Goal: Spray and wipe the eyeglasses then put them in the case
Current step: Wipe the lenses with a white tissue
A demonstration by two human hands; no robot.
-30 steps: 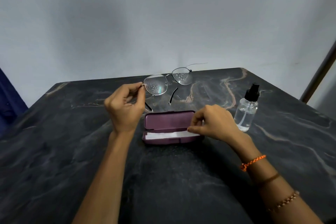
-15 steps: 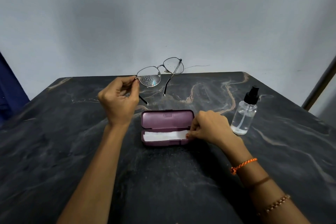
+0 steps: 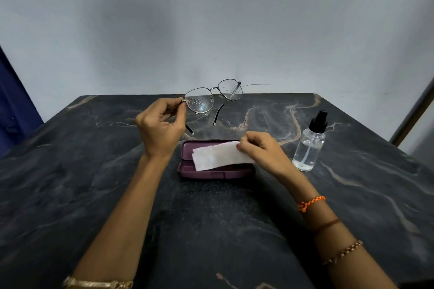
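Note:
My left hand (image 3: 162, 128) pinches the left hinge of the thin metal eyeglasses (image 3: 212, 98) and holds them up above the table's far side, temples unfolded. Droplets cover the left lens. A purple glasses case (image 3: 187, 170) lies open on the table in front of me. My right hand (image 3: 260, 151) grips the right end of a white wiping cloth (image 3: 217, 156), lifted partly out of the case and hanging over it. A clear spray bottle (image 3: 308, 145) with a black nozzle stands upright to the right of the case.
The dark marble table (image 3: 211, 218) fills the lower view. A pale wall stands behind it. A dark blue object (image 3: 14, 110) sits at the left edge and a brown-trimmed frame (image 3: 415, 110) at the right.
My right hand has pulled the white cloth up out of the case, where it lay flat before. My left hand has kept the glasses raised with little movement.

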